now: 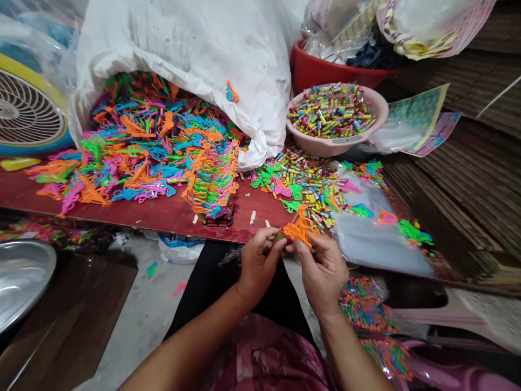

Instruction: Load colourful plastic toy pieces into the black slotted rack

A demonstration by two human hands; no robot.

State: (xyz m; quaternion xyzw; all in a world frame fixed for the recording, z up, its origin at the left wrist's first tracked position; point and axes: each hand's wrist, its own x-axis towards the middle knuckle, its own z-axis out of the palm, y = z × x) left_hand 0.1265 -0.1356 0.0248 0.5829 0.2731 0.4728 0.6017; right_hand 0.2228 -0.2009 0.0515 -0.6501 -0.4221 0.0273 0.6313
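Note:
My left hand (259, 264) and my right hand (321, 270) are raised close together in front of the red table's edge. Between them is an orange moulded plastic toy piece (299, 229), pinched by the fingers of my right hand and touching the fingertips of my left. A small dark-green item (278, 237) shows at my left fingertips, partly hidden. Just beyond my hands lies a scattered spill of small colourful candy rolls (305, 187), mixed with green and pink plastic pieces.
A heap of multicoloured plastic pieces (142, 141) spills from a white sack (191, 60) onto the red board (163, 214). A stacked orange row (211, 179) stands on a wire rack. A pink basin (334, 117) holds candy rolls. A clear plastic sheet (374, 233) lies right.

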